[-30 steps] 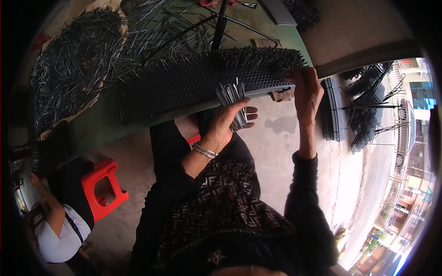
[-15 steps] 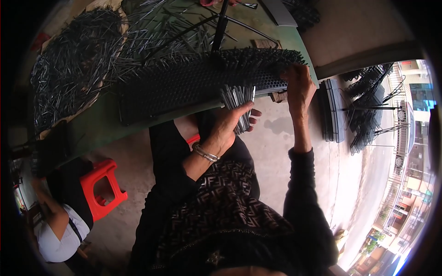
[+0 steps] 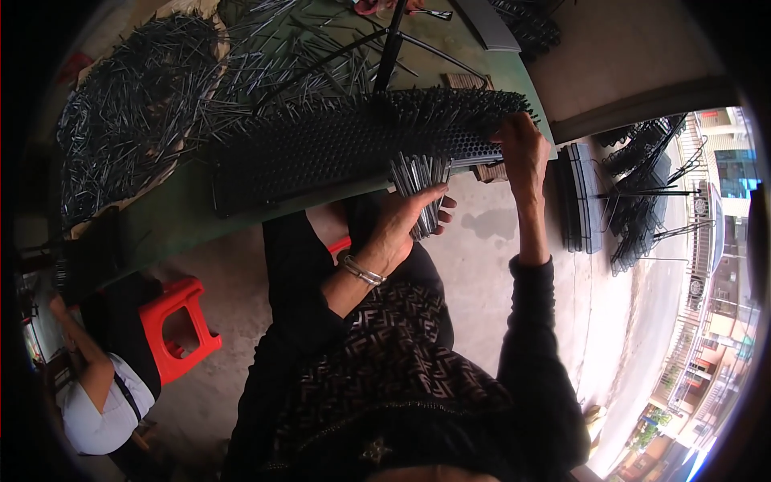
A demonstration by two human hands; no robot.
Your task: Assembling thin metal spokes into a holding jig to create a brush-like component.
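My left hand (image 3: pixel 401 221) is closed round a bundle of thin dark metallic sticks (image 3: pixel 420 181), held upright just before the table's near edge. At the right end of a long black perforated panel (image 3: pixel 297 165), my right hand (image 3: pixel 524 140) has its fingers pinched together at the holes. What they pinch, if anything, is too small to make out. Many similar sticks (image 3: pixel 450 103) stand in the panel's far rows, while the near rows show bare holes.
A heap of loose dark sticks (image 3: pixel 132 112) lies on brown wrapping at the far left of the green table (image 3: pixel 193 201). A black metal stand (image 3: pixel 391 48) rises behind the panel. Stacked racks (image 3: pixel 582 197) are at right. A red stool (image 3: pixel 181 325) and a seated person (image 3: pixel 104 410) are at left.
My right hand stays at the panel's right end, shifted only slightly. The bundle in my left hand has moved a little to the right. The person at left has shifted an arm.
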